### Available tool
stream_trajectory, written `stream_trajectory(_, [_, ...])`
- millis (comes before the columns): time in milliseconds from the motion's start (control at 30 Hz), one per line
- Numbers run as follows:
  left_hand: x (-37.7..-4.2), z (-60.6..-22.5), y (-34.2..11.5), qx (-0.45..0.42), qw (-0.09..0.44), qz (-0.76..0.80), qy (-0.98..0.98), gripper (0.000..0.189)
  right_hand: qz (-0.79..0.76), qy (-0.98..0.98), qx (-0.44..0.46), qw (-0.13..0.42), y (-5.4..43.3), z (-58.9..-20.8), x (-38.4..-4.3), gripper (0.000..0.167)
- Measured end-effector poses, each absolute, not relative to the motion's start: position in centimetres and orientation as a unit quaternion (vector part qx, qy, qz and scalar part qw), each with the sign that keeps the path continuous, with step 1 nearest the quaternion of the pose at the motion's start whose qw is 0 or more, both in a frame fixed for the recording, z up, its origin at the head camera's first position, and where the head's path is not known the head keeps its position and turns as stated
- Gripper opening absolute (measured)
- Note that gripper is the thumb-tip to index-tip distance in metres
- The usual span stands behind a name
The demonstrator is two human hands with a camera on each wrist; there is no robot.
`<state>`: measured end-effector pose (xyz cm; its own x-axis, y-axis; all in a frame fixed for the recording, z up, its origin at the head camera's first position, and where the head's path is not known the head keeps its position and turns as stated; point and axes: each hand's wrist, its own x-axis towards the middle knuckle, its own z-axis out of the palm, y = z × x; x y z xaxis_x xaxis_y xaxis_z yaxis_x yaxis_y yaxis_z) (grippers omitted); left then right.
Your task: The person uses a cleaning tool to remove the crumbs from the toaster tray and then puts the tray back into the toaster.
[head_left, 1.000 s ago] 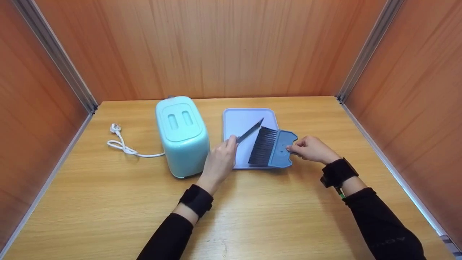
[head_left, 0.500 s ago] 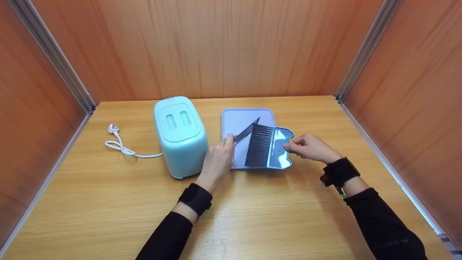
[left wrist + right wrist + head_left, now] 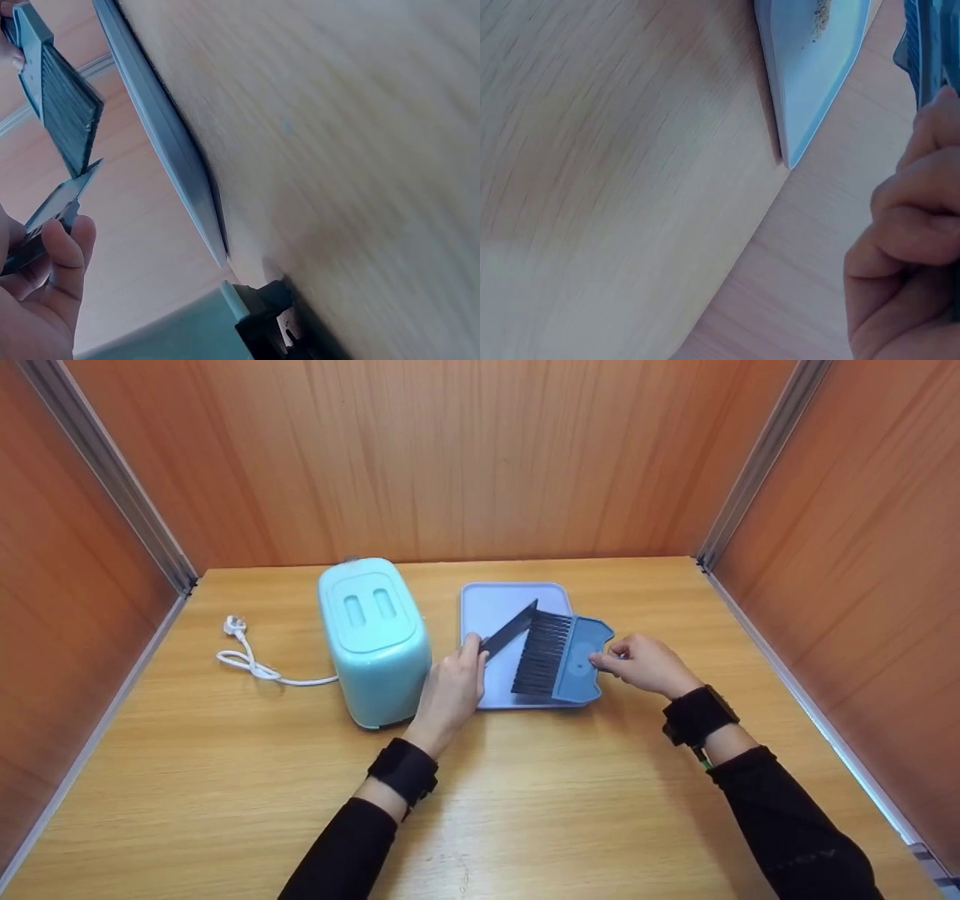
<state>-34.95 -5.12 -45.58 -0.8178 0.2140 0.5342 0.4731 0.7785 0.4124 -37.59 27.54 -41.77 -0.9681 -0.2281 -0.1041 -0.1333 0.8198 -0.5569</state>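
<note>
My left hand [image 3: 450, 684] grips a thin, dark flat crumb tray [image 3: 511, 628], held tilted above the lilac serving tray [image 3: 480, 604]. My right hand [image 3: 648, 664] pinches the handle edge of a blue brush [image 3: 580, 660] with a scalloped end. Its wide row of dark bristles points left. In the left wrist view, the bristle tips meet the far end of the crumb tray [image 3: 56, 201]. Fine brown crumbs [image 3: 821, 19] lie on the serving tray in the right wrist view. Both tools overlap the serving tray in the head view.
A mint-green toaster [image 3: 386, 660] stands upright just left of my left hand. Its white cord [image 3: 304, 682] and plug [image 3: 235, 625] lie on the wooden table farther left. Wood-grain panels [image 3: 480, 465] enclose the back and sides.
The brush tips flatter toward the camera, then tilts back and rises slightly, its bristles staying at the crumb tray. Left hand and crumb tray shift slightly left; toaster and serving tray stay put.
</note>
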Motion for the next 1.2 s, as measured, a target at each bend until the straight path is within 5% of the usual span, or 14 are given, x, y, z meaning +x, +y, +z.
stream_trajectory(1200, [-34.94, -46.17, -5.37, -0.219, 0.270, -0.240, -0.906, 0.011, -0.293, 0.939, -0.125, 0.133, 27.70, -42.11, -37.51, 0.050])
